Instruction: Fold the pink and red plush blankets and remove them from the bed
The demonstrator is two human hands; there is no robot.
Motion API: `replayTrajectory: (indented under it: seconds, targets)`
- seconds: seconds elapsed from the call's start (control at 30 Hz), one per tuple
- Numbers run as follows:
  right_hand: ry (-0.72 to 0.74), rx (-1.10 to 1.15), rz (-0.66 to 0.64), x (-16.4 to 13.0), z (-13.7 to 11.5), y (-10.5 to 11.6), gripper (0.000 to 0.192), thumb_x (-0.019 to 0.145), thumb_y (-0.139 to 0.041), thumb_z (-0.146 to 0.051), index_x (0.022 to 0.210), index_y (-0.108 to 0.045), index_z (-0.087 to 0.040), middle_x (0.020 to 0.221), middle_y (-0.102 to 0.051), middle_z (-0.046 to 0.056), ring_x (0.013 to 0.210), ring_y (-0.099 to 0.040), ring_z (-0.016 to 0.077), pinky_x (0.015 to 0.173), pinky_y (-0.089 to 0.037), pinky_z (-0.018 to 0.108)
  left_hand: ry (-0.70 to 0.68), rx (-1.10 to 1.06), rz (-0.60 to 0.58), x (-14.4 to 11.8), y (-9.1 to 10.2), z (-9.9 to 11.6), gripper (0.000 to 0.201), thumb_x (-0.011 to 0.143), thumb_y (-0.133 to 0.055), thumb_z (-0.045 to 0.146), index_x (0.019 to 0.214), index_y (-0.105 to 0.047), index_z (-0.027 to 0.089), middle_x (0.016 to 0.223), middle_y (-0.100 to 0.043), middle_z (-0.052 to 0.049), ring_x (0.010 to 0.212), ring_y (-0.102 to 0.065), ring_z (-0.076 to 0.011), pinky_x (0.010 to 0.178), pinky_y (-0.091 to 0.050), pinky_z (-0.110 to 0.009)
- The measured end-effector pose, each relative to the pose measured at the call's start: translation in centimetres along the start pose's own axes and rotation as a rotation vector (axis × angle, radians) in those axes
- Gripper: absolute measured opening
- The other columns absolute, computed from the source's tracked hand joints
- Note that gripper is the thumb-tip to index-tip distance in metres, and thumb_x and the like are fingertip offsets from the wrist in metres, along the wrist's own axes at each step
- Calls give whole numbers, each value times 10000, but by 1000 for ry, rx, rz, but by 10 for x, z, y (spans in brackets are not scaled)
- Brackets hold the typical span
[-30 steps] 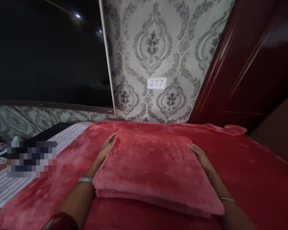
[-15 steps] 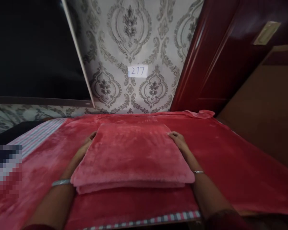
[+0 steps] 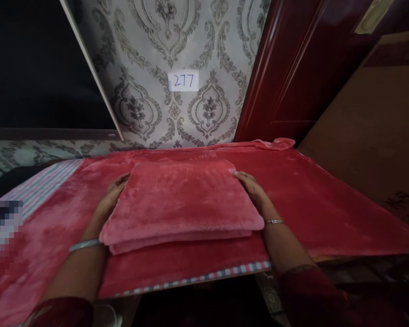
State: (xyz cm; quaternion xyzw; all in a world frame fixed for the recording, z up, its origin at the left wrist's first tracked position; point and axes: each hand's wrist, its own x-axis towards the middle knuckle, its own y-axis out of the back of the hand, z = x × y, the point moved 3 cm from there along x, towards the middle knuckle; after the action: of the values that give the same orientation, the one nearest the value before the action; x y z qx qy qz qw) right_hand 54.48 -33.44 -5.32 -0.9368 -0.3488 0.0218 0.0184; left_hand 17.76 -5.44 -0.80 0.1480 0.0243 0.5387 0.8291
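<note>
A folded plush blanket [image 3: 184, 195], pinkish red with a soft nap, lies flat in the middle of a red plush cover [image 3: 313, 200]. Its thick folded edge faces me, with at least two layers showing. Along the left side, toward the far corner, my left hand [image 3: 117, 187] grips the blanket; its fingertips are partly hidden behind the edge. My right hand [image 3: 248, 184] pinches the far right corner, thumb on top and the other fingers mostly out of sight. Both forearms run alongside the blanket.
A dark television screen [image 3: 44, 68] stands at the back left, before patterned wallpaper [image 3: 136, 109]. A paper label [image 3: 184, 81] reads 277. At the right are a dark red door [image 3: 286, 68] and a large brown cardboard box [image 3: 371, 127]. Striped fabric [image 3: 51, 181] shows at the left.
The view has tilted down a little, so wall, cover and blanket sit higher in the picture. Both hands stay on the blanket's sides, and its shape looks the same.
</note>
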Motion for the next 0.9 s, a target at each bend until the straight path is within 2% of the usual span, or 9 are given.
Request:
replayTrajectory:
  seconds: [0.1,0.2,0.27,0.37,0.5,0.57,0.63,0.73,0.9]
  targets:
    - [-39,26,-23,-17,-6,5,468,533,-832,-512,821,-623,-209,691,-633,-13,610,-549,150,594,-442,288,54,-9,60,-13,12,15,685,820,-669,506,1352,-509,106,1058,-747,-36,982,-678,-224,948,-553,-412]
    - [-60,1,-97,-36,-8,12,633,557,-849,-469,1102,-660,-207,896,-730,48,764,-658,210,692,-518,331,-50,19,67,-35,15,39,685,843,-646,506,1389,-511,114,1324,-662,-99,1156,-631,-263,1053,-486,-433]
    - [-31,-85,-138,-52,-7,19,773,636,-816,-498,1320,-595,-214,1032,-744,87,889,-689,251,772,-547,373,-195,170,-40,-56,8,55,678,838,-631,567,1366,-565,147,1394,-630,-101,1249,-588,-302,1111,-432,-458]
    - [100,-344,-133,-76,-6,28,825,736,-747,-538,1461,-511,-223,1221,-709,133,1078,-670,313,889,-549,450,-424,519,-248,-89,-12,66,701,844,-563,647,1402,-570,224,1474,-580,-88,1358,-515,-337,1177,-346,-493]
    - [397,-771,-58,-108,-18,21,720,872,-618,-517,1517,-462,-237,1490,-540,136,1367,-493,368,1105,-411,569,-593,838,-370,-109,-27,52,710,906,-453,631,1509,-466,258,1582,-455,-87,1481,-366,-325,1236,-192,-546]
    - [548,-939,-57,-122,-23,8,684,934,-547,-508,1558,-398,-272,1598,-412,98,1477,-348,356,1185,-302,588,-606,939,-372,-109,-29,39,710,924,-429,620,1532,-434,254,1595,-430,-103,1497,-333,-333,1232,-166,-583]
    - [635,-1066,-113,-132,-21,-7,671,958,-522,-521,1579,-347,-333,1660,-299,41,1535,-214,346,1210,-251,593,-594,1018,-330,-108,-30,25,711,925,-433,615,1533,-436,245,1613,-392,-130,1503,-302,-376,1205,-172,-646]
    - [613,-1177,-223,-140,-1,-20,669,971,-506,-536,1588,-308,-370,1674,-262,20,1551,-146,352,1181,-306,607,-573,1083,-257,-110,-32,7,729,920,-438,624,1532,-440,228,1641,-322,-155,1506,-244,-448,1145,-219,-726]
    - [584,-1217,-234,-143,27,-19,678,990,-477,-493,1610,-257,-329,1666,-279,51,1551,-148,344,1151,-376,593,-580,1080,-233,-118,-32,-10,716,937,-404,615,1553,-398,251,1671,-265,-125,1514,-224,-441,1072,-392,-670]
